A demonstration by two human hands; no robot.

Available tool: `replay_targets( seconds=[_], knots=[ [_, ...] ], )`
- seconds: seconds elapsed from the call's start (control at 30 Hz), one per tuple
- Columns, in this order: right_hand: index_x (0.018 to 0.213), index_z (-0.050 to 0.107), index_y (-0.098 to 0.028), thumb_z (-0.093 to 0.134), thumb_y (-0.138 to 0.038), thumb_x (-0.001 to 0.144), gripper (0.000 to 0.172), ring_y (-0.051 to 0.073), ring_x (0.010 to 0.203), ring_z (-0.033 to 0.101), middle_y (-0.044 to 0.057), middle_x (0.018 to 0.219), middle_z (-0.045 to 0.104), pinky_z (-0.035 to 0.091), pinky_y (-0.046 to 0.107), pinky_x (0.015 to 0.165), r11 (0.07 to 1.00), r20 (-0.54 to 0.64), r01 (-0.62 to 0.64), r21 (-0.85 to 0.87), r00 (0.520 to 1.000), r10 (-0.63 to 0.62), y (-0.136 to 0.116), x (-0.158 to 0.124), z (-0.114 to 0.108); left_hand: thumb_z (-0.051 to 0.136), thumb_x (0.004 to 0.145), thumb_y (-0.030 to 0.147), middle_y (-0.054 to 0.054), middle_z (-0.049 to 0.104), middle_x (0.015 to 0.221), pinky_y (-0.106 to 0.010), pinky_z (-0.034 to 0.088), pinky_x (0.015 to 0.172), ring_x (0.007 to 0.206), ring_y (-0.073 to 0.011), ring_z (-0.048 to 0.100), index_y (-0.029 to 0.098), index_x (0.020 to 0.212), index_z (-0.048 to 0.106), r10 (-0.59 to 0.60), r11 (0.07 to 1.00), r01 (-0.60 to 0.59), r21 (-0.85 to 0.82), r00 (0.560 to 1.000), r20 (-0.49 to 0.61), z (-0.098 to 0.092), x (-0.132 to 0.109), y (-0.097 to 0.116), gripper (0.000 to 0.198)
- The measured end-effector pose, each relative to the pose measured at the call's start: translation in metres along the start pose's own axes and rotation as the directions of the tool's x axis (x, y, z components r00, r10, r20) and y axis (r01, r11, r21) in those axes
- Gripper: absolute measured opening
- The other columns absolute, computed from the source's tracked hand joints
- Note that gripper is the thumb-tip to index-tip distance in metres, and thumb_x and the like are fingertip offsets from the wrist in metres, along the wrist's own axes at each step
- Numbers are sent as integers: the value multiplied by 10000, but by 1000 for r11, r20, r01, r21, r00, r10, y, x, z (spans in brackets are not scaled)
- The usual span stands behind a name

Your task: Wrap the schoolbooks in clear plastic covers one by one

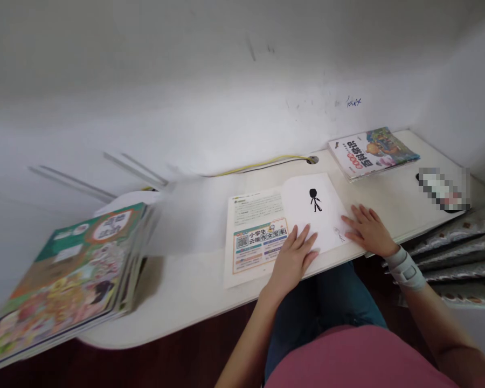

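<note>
An open book (254, 207) lies on the white desk in front of me. Its left page carries printed text and a framed panel; the right page is white with a black stick figure (315, 200) and a fainter small figure near its lower right corner. My left hand (293, 256) rests on the lower part of the book, around the fold, with fingers spread. At the right page's lower right edge, my right hand (367, 231) lies flat, its fingers apart and the fingertips touching the page. Neither hand grasps anything. A pale band (406, 269) wraps my right wrist.
On the left, a thick stack of colourful books (76, 269) juts past the desk (181, 291). Another book stack (374, 153) sits at the back right, near a blurred-out phone-like object (443, 189). Yellow and black cables (262, 164) run along the wall into a desk hole.
</note>
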State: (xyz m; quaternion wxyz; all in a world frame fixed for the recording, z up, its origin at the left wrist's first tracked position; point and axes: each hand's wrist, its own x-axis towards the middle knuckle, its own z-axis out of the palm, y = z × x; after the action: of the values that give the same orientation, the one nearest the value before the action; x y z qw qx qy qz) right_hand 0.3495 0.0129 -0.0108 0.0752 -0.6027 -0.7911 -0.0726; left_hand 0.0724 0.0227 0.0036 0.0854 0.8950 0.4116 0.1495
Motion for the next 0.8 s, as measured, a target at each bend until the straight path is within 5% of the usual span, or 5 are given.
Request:
replay_targets(
  seconds=[0.8],
  knots=[
    [1374, 485, -313, 449, -484, 919, 487, 332, 1357, 349, 121, 1480, 402, 307, 485, 1049, 1000, 32, 11, -16, 999, -11, 0, 0, -5, 441, 928, 272, -76, 478, 1428, -517, 366, 1092, 1402, -324, 275, 189, 1282, 574, 13, 1000, -13, 15, 1000, -22, 5, 17, 13, 387]
  ],
)
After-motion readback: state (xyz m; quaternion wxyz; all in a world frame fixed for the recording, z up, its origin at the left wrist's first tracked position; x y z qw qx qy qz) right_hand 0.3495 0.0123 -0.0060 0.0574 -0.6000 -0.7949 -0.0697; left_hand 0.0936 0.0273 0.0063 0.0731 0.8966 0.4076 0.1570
